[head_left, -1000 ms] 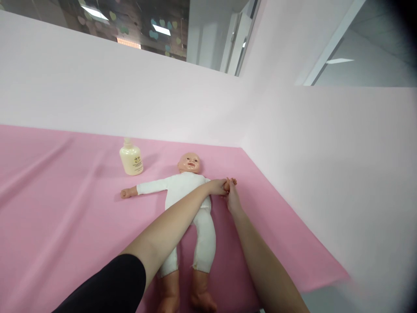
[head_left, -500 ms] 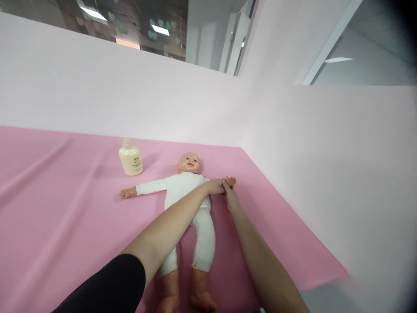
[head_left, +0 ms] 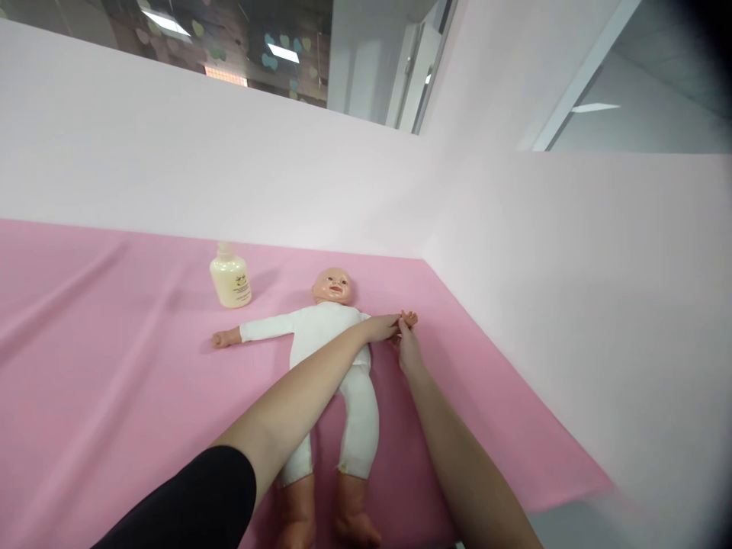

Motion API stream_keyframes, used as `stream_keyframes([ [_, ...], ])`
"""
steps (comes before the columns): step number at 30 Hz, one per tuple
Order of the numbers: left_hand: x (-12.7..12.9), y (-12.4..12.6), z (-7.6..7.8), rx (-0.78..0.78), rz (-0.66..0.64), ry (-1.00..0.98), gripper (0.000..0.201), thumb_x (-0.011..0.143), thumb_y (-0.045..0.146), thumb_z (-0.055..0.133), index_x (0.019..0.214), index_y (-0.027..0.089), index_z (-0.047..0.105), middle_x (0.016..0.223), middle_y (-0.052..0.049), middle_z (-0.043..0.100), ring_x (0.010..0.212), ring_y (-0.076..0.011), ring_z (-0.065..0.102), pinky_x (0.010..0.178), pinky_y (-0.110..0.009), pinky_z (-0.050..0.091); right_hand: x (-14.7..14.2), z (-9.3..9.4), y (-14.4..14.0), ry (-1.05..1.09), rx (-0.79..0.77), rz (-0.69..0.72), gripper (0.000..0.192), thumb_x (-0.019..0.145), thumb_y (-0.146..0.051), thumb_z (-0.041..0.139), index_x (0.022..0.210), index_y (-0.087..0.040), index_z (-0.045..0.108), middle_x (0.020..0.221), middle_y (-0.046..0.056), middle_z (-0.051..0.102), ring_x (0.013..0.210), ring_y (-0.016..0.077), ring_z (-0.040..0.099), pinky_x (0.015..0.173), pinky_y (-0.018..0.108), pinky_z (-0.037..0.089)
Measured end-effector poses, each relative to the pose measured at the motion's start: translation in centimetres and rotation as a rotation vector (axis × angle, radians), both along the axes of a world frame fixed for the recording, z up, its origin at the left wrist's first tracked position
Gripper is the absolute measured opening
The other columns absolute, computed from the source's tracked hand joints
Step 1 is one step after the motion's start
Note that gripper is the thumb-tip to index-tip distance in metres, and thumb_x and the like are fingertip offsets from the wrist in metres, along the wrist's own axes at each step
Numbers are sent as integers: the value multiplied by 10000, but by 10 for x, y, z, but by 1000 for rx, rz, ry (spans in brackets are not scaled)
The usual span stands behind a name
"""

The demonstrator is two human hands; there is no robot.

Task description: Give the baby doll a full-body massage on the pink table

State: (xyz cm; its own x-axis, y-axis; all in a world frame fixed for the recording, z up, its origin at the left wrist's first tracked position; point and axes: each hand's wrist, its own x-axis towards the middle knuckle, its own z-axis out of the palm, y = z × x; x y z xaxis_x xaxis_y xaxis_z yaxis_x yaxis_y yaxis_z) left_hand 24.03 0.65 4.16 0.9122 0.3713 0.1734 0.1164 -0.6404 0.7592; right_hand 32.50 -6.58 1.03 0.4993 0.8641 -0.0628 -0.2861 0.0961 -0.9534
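Observation:
A baby doll in a white bodysuit lies on its back on the pink cloth, arms spread, bare feet toward me. My left hand reaches across the doll's torso and closes on the wrist of the doll's outstretched arm at the right. My right hand comes from below and pinches that same arm's small hand with its fingertips. My left forearm covers part of the doll's belly and one leg.
A cream lotion bottle stands upright on the cloth beside the doll's head, to the left. Pale pink walls rise behind and along the right side. The cloth's edge falls off at the lower right.
My hands stay on the doll's right-side arm with only small finger shifts; the doll's little hand shows slightly more beyond my fingers. Doll and bottle have not moved.

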Motion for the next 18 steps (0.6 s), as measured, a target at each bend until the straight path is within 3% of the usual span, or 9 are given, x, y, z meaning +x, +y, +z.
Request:
stream_keyframes([
  [6, 0, 6, -3, 147, 66, 52, 329, 822, 212, 469, 1130, 157, 570, 1109, -56, 646, 966, -169, 604, 861, -265, 446, 5, -5, 4, 37, 6, -95, 667, 693, -502, 578, 1301, -272, 430, 962, 24, 599, 504, 75, 470, 485, 237, 417],
  [18, -2, 4, 3, 238, 176, 63, 359, 700, 151, 535, 1047, 186, 618, 1053, -36, 651, 951, -185, 589, 844, -270, 442, 12, -5, 6, 103, 5, -182, 486, 726, -397, 560, 1171, -256, 425, 760, -36, 577, 407, 79, 460, 447, 235, 426],
])
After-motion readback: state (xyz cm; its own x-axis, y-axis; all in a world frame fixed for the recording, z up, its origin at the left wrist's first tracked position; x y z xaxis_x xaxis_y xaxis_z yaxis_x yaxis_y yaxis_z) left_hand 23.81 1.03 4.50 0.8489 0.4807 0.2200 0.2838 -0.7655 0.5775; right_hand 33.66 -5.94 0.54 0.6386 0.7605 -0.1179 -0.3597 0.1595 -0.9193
